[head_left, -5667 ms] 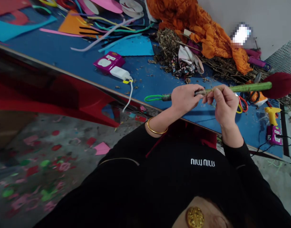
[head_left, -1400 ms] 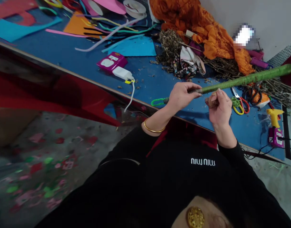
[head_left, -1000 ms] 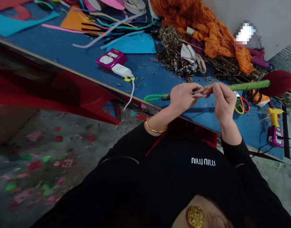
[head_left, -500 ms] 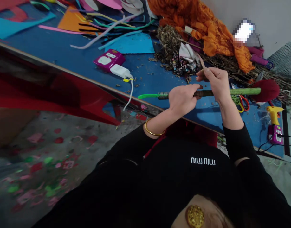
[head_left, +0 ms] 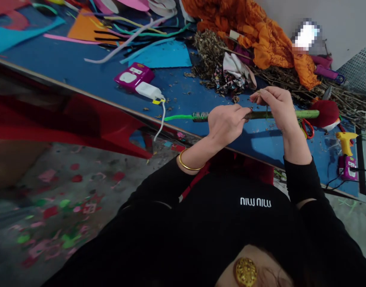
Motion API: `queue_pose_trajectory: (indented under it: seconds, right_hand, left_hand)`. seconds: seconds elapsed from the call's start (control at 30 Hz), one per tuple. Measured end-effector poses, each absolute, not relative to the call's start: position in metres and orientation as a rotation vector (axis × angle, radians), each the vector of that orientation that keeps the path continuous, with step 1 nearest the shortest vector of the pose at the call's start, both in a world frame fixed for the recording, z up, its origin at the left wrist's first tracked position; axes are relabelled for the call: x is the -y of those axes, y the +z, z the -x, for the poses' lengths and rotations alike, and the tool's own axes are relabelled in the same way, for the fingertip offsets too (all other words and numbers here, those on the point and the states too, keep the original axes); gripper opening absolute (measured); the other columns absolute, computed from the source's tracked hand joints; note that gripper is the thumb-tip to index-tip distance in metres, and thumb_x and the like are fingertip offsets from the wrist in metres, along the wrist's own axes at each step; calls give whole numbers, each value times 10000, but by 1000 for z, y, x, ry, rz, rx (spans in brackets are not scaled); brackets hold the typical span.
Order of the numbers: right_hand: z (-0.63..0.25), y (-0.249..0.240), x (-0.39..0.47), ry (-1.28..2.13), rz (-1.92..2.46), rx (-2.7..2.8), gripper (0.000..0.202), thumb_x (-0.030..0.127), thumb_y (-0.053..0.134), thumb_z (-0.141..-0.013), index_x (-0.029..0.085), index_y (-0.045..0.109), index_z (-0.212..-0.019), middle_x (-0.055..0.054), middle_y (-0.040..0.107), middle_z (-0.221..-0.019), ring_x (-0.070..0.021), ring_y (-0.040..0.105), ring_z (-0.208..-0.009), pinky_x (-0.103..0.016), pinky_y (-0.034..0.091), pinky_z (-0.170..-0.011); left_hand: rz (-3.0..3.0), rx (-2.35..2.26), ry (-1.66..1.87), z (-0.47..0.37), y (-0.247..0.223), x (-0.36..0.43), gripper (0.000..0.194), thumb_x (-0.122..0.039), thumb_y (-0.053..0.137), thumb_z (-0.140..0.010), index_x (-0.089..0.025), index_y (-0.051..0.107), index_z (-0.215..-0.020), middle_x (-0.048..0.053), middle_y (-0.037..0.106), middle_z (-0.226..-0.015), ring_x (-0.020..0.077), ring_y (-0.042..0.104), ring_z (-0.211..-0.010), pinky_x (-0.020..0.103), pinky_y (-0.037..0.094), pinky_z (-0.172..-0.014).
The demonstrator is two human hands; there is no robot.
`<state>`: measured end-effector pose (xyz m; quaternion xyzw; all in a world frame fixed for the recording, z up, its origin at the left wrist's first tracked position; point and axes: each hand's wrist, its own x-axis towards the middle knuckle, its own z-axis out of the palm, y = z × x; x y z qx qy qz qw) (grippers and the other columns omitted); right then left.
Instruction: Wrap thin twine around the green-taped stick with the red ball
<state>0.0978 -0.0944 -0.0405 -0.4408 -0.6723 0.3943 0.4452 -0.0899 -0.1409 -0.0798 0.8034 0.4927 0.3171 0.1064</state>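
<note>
My left hand [head_left: 226,124] is wrapped round a long thin stem [head_left: 259,115], held level above the table's front edge. The stem is dark in the middle and green toward the right, where a dark red ball-shaped head [head_left: 327,113] sits. From its left end, wound with wire-like turns, a bright green strip [head_left: 178,117] sticks out. Just above the stem, my right hand [head_left: 275,104] pinches with thumb and fingers; what is between the fingertips is too small to make out.
On the blue table [head_left: 90,75] lie a purple power socket [head_left: 134,76] with a white plug, pipe cleaners, and coloured sheets. Dried plants [head_left: 211,52], an orange cloth [head_left: 269,44], red-handled scissors [head_left: 308,128] and a yellow glue gun [head_left: 346,142] are farther right. Scraps litter the floor.
The stem with the red head has shifted left and turned slightly in my left hand. My right fingertips have come a little lower, and the pale strip no longer rises from them.
</note>
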Motion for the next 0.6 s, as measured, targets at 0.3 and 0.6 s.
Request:
queue_pose_trajectory:
  seconds: [0.3, 0.6]
  right_hand:
    - [-218, 2, 110, 1014, 1203, 1497, 374, 289, 800, -903, 181, 635, -585, -70, 711, -659, -24, 489, -383, -278, 239, -398]
    - [-282, -3, 53, 625, 1362, 1108, 483, 82, 549, -1025, 212, 591, -562, -1, 618, -566, 16, 257, -353, -363, 150, -461]
  left_hand:
    - [-2095, -1543, 1120, 142, -79, 130, 203, -339, 765, -879, -353, 841, -1067, 36, 837, -1055, 319, 744, -1021, 407, 496, -824]
    - [-2021, -1504, 1177, 183, -76, 127, 174, -329, 835, -783, -365, 842, -953, 5, 827, -933, 281, 730, -907, 371, 511, -722]
